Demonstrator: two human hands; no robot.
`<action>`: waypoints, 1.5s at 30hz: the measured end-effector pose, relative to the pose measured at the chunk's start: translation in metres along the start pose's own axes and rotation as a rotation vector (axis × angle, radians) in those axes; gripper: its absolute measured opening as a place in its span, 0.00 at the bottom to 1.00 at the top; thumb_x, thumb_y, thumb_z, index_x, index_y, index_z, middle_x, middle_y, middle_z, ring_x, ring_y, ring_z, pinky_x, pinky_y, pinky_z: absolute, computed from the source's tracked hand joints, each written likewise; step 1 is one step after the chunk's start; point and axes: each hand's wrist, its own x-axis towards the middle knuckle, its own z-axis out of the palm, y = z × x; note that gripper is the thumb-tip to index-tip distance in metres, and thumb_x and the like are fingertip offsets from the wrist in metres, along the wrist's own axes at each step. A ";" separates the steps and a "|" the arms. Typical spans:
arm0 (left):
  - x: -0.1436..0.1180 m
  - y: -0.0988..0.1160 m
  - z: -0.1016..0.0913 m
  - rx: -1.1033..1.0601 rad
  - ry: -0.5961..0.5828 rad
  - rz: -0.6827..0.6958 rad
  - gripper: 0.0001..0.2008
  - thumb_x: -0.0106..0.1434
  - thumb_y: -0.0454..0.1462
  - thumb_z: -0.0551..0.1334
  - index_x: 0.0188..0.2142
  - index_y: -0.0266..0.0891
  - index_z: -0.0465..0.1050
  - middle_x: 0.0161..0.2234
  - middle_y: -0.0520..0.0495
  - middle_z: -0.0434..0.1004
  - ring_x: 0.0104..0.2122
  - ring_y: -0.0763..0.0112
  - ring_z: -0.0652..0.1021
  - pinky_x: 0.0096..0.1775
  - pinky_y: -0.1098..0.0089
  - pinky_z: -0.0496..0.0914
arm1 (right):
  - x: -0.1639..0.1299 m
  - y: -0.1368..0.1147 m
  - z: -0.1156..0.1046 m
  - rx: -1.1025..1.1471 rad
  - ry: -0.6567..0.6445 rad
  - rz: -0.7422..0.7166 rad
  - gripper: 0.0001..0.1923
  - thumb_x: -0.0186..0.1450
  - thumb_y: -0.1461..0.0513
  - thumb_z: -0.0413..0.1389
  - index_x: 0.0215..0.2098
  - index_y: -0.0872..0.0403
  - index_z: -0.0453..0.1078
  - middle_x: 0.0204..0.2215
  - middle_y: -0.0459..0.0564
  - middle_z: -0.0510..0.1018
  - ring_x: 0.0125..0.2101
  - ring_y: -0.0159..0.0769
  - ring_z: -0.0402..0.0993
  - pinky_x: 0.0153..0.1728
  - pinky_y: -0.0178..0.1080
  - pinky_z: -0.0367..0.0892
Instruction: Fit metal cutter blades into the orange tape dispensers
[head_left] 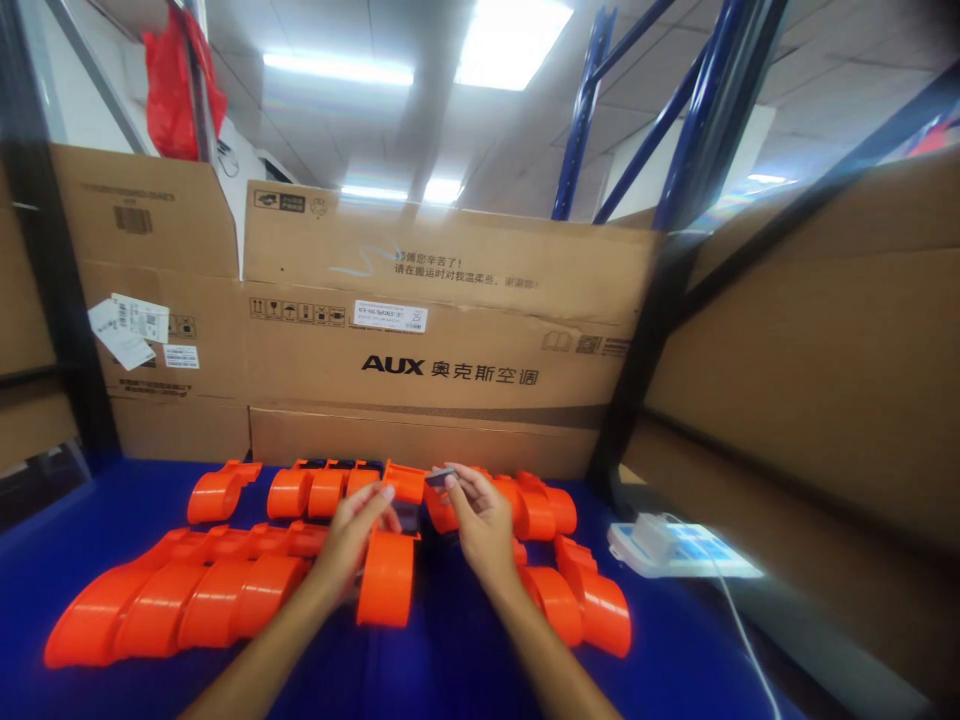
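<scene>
My left hand point(352, 532) is closed around an orange plastic tape dispenser point(387, 580), raised above the blue tabletop. Its wide round part hangs down and its flat end point(405, 483) points up and away from me. Between the thumb and fingers of my right hand point(484, 520) is a small flat dark grey piece point(441, 477), just right of the dispenser's upper end and apart from it or barely touching; I cannot tell which. Similar orange dispensers lie on both sides, with a front left row point(214, 605), a back left row point(328, 492) and a right group point(551, 600).
A blue surface point(420, 670) spreads under everything. A large cardboard sheet point(450, 340) stands behind it, between dark rack posts point(637, 380). On the right lies a white power strip point(682, 550) with a plug and a trailing cable point(739, 625). A red bag point(180, 85) hangs upper left.
</scene>
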 end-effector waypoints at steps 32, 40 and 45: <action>-0.003 0.001 0.004 -0.017 -0.054 -0.010 0.24 0.57 0.56 0.64 0.24 0.36 0.74 0.20 0.51 0.71 0.19 0.76 0.67 0.23 0.75 0.59 | -0.002 0.001 -0.002 0.111 0.028 0.093 0.17 0.59 0.51 0.65 0.37 0.54 0.70 0.17 0.42 0.74 0.16 0.27 0.66 0.17 0.28 0.60; -0.006 -0.005 0.005 0.006 -0.051 -0.001 0.20 0.58 0.54 0.65 0.33 0.37 0.75 0.22 0.52 0.72 0.19 0.76 0.66 0.24 0.76 0.59 | -0.004 0.005 0.000 -0.013 0.032 0.088 0.19 0.58 0.49 0.64 0.37 0.56 0.76 0.19 0.45 0.75 0.19 0.30 0.68 0.19 0.32 0.63; -0.003 -0.004 0.002 0.024 0.018 0.033 0.23 0.58 0.55 0.64 0.26 0.36 0.73 0.20 0.53 0.69 0.20 0.76 0.66 0.24 0.75 0.59 | -0.004 0.003 -0.003 -0.062 0.086 0.066 0.20 0.61 0.50 0.61 0.43 0.55 0.77 0.26 0.47 0.78 0.19 0.28 0.64 0.20 0.32 0.62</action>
